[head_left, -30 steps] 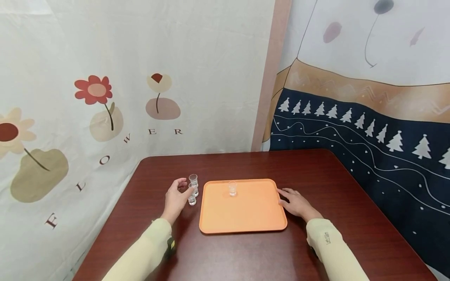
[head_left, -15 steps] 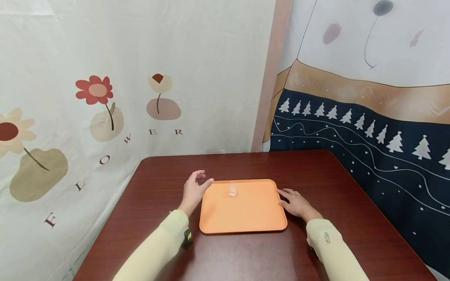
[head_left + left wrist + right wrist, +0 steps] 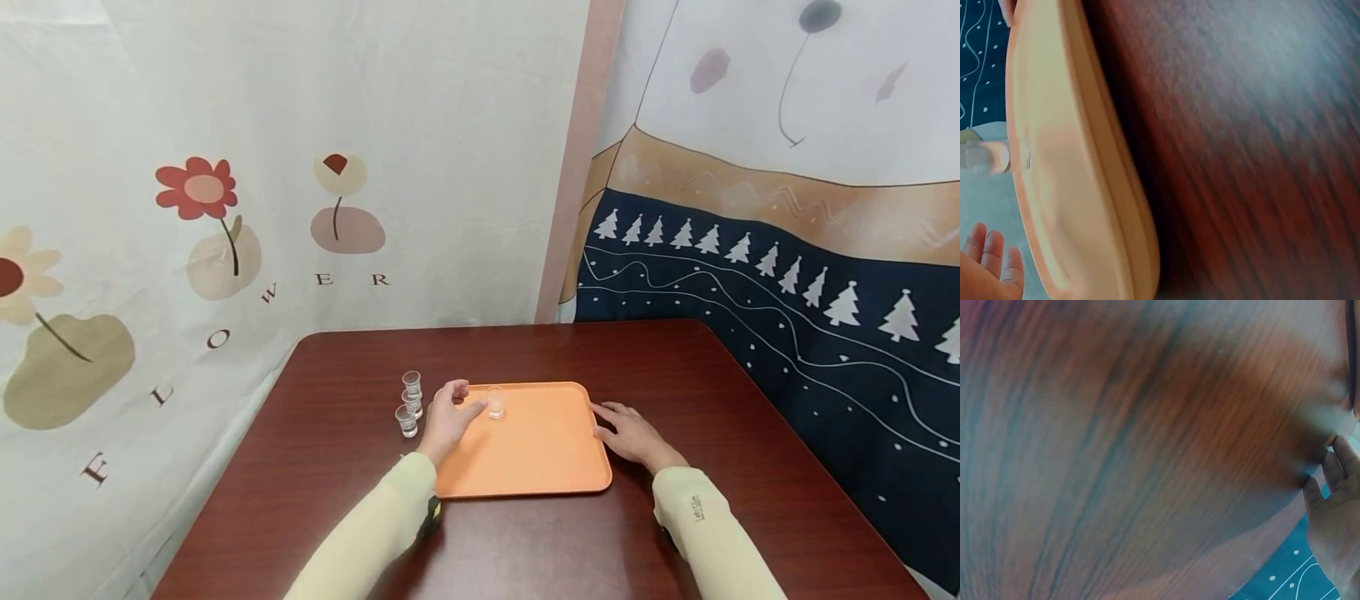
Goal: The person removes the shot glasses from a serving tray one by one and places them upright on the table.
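A small clear shot glass point(image 3: 496, 403) stands upright on the orange tray point(image 3: 540, 458), near its far edge. My left hand point(image 3: 447, 423) hovers over the tray's left side, with its thumb close to that glass. In the left wrist view, a gap shows between the fingers point(image 3: 992, 250) and the glass point(image 3: 988, 157), and nothing is held. My right hand point(image 3: 632, 435) rests beside the tray's right edge, its fingertips right at the rim. The right wrist view shows its fingers point(image 3: 1333, 472) low over the table.
Left of the tray, three more shot glasses point(image 3: 407, 420) stand close together in a row on the dark red-brown table point(image 3: 555, 550). Behind the table hang a pale flower-print cloth point(image 3: 450, 167) and a navy tree-print cloth point(image 3: 750, 275).
My left hand has moved right, from beside the row of glasses to over the tray near the single glass. My right hand, the tray and the glasses have stayed in place.
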The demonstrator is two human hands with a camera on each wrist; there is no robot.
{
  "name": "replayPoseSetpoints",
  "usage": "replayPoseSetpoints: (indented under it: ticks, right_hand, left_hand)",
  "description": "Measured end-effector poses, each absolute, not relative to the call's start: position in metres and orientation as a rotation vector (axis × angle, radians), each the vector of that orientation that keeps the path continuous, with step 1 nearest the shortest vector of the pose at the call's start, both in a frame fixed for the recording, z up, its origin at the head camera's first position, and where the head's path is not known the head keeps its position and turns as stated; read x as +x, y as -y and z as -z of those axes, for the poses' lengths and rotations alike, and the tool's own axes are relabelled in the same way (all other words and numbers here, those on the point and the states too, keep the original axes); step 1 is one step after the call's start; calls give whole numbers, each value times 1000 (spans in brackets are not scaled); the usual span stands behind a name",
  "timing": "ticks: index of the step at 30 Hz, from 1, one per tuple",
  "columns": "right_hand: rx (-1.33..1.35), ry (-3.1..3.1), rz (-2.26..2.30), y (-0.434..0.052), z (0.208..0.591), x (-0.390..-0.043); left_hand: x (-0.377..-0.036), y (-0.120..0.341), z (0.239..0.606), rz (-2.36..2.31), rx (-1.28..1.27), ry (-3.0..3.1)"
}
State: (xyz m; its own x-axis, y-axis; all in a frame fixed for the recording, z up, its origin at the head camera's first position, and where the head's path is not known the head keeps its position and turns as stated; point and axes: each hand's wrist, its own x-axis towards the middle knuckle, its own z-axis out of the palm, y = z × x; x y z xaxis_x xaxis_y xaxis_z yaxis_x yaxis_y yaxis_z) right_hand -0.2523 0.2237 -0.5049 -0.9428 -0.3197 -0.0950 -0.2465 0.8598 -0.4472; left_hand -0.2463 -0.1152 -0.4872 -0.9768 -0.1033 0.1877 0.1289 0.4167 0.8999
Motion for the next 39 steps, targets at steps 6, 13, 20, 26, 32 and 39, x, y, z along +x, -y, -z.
replayPoseSetpoints:
  ticks: [6,13,20,26,32,39]
  right_hand:
    - [-421,-2871,644,-224,507,-252]
    - [-415,-2879,660,-222,508,-251]
    - [-403,-2878,667,-222,506,-251]
    - [-406,-2886,667,-223,508,-252]
    - [-416,-2891,674,-223,507,-252]
    - [-401,-2887,671,-223,509,-252]
  left_hand:
    - [-250,104,496,1616,-44,2521]
    - [-254,96,502,1619,14,2527]
    - [-259,89,507,1625,8,2522]
    - [-261,86,510,1590,-18,2526]
    - [-261,86,510,1566,-1,2537]
    - [-259,85,509,1551,0,2542]
